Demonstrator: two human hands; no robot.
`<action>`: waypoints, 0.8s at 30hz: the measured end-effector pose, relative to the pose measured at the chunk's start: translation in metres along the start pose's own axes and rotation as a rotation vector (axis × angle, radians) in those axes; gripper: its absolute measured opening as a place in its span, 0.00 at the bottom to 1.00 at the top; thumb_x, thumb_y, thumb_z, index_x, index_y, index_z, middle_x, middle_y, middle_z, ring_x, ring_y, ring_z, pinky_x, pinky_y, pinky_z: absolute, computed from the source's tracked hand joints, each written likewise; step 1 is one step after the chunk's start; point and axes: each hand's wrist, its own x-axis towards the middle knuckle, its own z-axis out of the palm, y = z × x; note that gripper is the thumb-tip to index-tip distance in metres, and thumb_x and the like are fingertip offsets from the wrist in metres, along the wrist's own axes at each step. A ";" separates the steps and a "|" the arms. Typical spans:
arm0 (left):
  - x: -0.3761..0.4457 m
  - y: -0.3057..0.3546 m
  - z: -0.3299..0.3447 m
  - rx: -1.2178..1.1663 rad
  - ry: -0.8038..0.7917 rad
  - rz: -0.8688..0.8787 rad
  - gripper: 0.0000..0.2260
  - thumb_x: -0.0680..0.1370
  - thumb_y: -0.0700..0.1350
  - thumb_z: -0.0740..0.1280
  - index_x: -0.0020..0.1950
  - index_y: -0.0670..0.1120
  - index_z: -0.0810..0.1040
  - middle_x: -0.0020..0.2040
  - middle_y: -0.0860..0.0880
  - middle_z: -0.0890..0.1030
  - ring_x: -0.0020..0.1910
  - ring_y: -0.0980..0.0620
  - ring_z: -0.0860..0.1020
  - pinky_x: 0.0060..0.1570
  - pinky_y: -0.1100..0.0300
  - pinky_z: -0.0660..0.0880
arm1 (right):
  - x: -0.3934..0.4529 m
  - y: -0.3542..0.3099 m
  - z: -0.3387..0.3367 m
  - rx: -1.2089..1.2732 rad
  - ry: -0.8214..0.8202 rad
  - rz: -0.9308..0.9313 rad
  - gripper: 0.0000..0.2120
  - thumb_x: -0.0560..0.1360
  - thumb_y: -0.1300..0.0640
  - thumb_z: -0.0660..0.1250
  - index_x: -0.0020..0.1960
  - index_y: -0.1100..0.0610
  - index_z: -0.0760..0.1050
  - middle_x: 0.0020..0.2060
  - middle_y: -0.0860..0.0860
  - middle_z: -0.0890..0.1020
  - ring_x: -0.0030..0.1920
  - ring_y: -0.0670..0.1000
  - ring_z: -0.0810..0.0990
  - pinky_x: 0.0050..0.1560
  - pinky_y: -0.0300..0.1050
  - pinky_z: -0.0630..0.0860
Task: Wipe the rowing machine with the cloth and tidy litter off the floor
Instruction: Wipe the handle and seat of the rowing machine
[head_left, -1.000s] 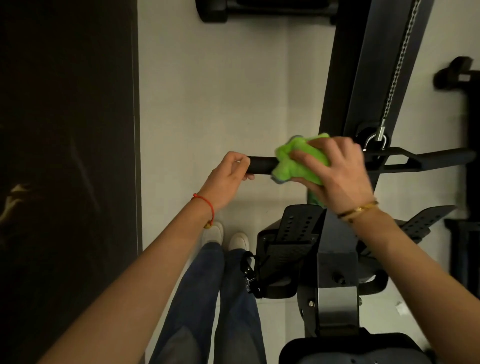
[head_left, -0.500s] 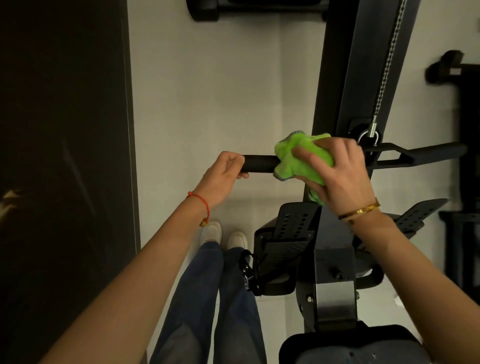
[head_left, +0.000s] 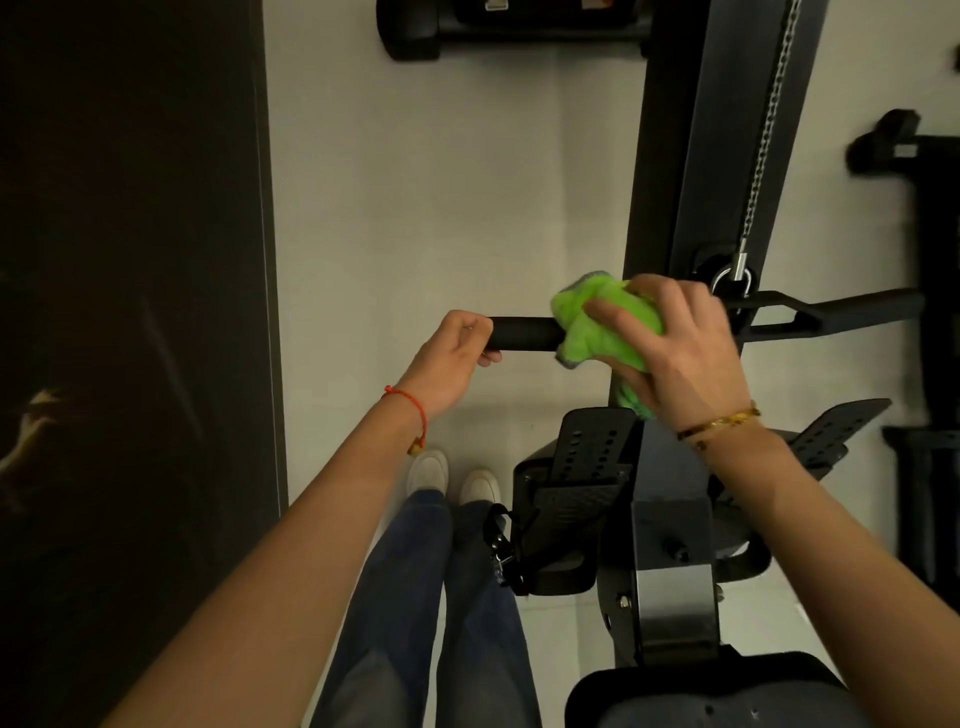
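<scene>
So, looking straight down here: the handle (head_left: 524, 333) of the rower (head_left: 670, 561) runs across the middle of the frame, and both hands are on it. Left hand (head_left: 452, 358) is wrapped round the bar's left end, fingers curled over the top. Right hand (head_left: 670, 343) sits a bit right of centre, clamped on the cloth (head_left: 597, 322), a bright green bunched-up thing pressed against the bar. The cloth sticks out from under the fingers toward the left, so there's a short bare stretch of black grip between it and the left hand. A bit of green also hangs below the palm, down toward the left footplate (head_left: 587, 447).

The chain (head_left: 769, 119) comes down from the upper right of the frame to a metal clip at the handle's middle, just right of the right hand's knuckles. The right half of the handle pokes out past that hand toward the right edge. The other footplate (head_left: 836, 426) shows at right, below the wrist.

Lower middle: jeans (head_left: 410, 597) and two white shoes (head_left: 452, 478) on the pale floor (head_left: 441, 182), just left of the rower. A dark panel fills the left side; not sure what it is, too dim.
</scene>
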 end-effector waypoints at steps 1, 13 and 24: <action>0.000 0.001 0.000 0.006 -0.002 -0.001 0.07 0.83 0.49 0.54 0.54 0.47 0.68 0.40 0.53 0.79 0.45 0.53 0.76 0.56 0.56 0.71 | -0.001 0.000 -0.002 -0.001 0.010 0.022 0.21 0.76 0.43 0.62 0.66 0.51 0.72 0.59 0.60 0.74 0.54 0.59 0.69 0.51 0.53 0.69; -0.002 -0.003 0.003 0.026 0.035 0.031 0.09 0.83 0.48 0.53 0.55 0.45 0.69 0.42 0.49 0.79 0.43 0.53 0.76 0.47 0.68 0.71 | 0.004 -0.010 0.009 0.034 0.028 -0.009 0.20 0.76 0.43 0.63 0.65 0.51 0.73 0.60 0.60 0.74 0.53 0.59 0.71 0.51 0.53 0.72; -0.094 0.029 -0.012 0.582 0.272 0.163 0.13 0.80 0.49 0.58 0.62 0.48 0.72 0.54 0.50 0.78 0.53 0.49 0.77 0.58 0.51 0.74 | -0.053 -0.051 -0.075 0.684 0.131 0.773 0.25 0.72 0.46 0.70 0.67 0.49 0.71 0.58 0.53 0.76 0.57 0.50 0.73 0.58 0.38 0.65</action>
